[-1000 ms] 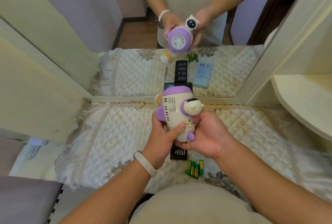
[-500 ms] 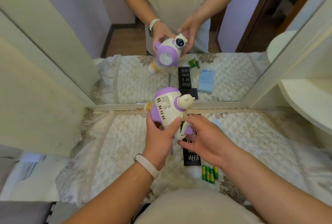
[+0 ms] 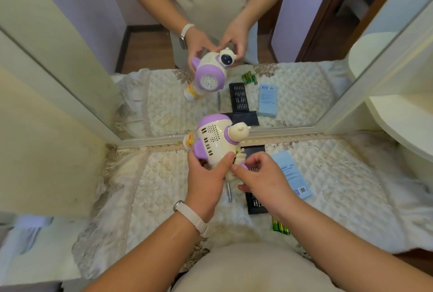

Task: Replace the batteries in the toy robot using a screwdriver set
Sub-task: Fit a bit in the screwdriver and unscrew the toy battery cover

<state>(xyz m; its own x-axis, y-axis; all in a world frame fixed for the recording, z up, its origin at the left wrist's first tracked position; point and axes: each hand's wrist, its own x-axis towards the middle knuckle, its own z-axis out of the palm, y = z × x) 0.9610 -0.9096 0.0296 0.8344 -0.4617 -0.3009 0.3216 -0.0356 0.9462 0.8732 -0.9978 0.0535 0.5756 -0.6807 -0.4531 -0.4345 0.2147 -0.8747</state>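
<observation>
The cream and purple toy robot (image 3: 214, 143) is held in the air above the quilted table, its vented back toward me and its head tilted to the right. My left hand (image 3: 207, 180) grips its body from below. My right hand (image 3: 259, 175) pinches the robot's lower purple limb with its fingertips. Under my hands lie a thin screwdriver (image 3: 229, 192) and the black bit tray (image 3: 255, 204) of the screwdriver set. Several green batteries (image 3: 280, 227) lie beside my right wrist.
A mirror (image 3: 164, 45) stands along the table's back edge and reflects me, the robot and the tools. A light blue box (image 3: 291, 174) lies to the right of the bit tray. A white shelf (image 3: 403, 125) juts out at the right. The quilted cloth (image 3: 150, 181) covers the table.
The robot has tipped over to the left with its head now pointing right. My right hand let go of the robot's body and now pinches its lower limb. The camera view shifted downward.
</observation>
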